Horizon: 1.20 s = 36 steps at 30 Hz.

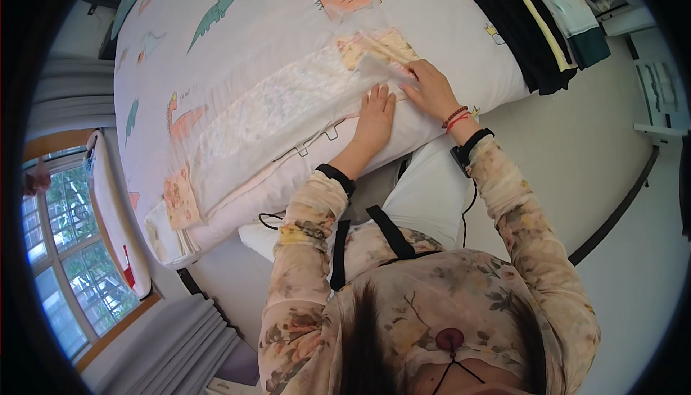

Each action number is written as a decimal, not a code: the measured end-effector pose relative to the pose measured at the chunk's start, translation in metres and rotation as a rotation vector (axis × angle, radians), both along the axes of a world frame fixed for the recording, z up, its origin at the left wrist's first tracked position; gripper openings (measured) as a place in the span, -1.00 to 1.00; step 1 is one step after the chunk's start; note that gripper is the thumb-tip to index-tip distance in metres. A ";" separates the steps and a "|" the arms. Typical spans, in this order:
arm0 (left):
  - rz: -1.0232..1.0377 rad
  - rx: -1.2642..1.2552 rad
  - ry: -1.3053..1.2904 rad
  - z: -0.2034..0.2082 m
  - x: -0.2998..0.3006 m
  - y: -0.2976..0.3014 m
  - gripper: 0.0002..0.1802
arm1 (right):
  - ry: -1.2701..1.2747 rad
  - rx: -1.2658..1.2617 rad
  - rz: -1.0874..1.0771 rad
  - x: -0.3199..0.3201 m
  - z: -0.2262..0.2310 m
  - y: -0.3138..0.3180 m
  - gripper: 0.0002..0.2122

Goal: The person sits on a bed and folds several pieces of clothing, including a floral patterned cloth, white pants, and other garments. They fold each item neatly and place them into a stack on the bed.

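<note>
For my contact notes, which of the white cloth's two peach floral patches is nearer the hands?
The upper patch, beside the right hand; the lower patch lies at the opposite end of the white cloth.

The one view comes from the left camera of a side-by-side pair worn on the person's head. It looks steeply down and a little forward, over a flowered shirt [461, 287], which fills the lower middle and is nearest to the lens. The left hand [374, 120] and right hand [432, 93] lie farther off, slightly above the centre. Beyond them, the bed [266, 42] stretches across the top. The fisheye lens reads very wide, taking in a window [77, 237] at far left, a grey curtain [162, 348] at lower left and pale floor [554, 143] at right. Straight edges bow toward the rim, and black corners frame the rounded field.
</note>
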State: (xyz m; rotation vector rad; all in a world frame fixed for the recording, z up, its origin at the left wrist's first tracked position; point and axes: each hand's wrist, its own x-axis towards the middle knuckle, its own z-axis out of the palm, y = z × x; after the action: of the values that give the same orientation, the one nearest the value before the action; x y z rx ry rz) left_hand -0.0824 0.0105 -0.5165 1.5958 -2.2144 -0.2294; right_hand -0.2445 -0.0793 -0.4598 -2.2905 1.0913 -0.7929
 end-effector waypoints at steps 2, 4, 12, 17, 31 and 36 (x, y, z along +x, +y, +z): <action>0.026 0.005 -0.090 0.008 -0.007 0.002 -0.55 | 0.006 -0.047 -0.034 0.010 -0.001 -0.006 -0.76; 0.041 0.031 -0.128 0.011 -0.009 0.003 -0.55 | -0.012 -0.066 -0.033 0.017 -0.003 -0.013 -0.82; 0.022 0.008 0.131 0.008 -0.001 -0.002 -0.49 | -0.290 -0.194 0.006 0.019 0.004 0.008 -0.92; 0.025 0.250 -0.022 0.022 0.001 -0.005 -0.49 | -0.203 0.044 -0.061 -0.002 -0.020 0.018 -0.88; 0.043 0.012 -0.057 0.013 -0.001 -0.001 -0.48 | -0.412 0.547 -0.397 0.037 -0.011 -0.007 -0.80; 0.038 0.026 0.024 0.014 0.003 -0.005 -0.49 | -0.506 0.495 -0.338 0.027 -0.027 -0.007 -0.74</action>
State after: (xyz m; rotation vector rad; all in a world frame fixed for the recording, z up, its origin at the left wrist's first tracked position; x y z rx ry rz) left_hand -0.0792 0.0052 -0.5027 1.6392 -2.1690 -0.2658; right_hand -0.2172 -0.0866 -0.4865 -1.4152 1.2647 -1.0207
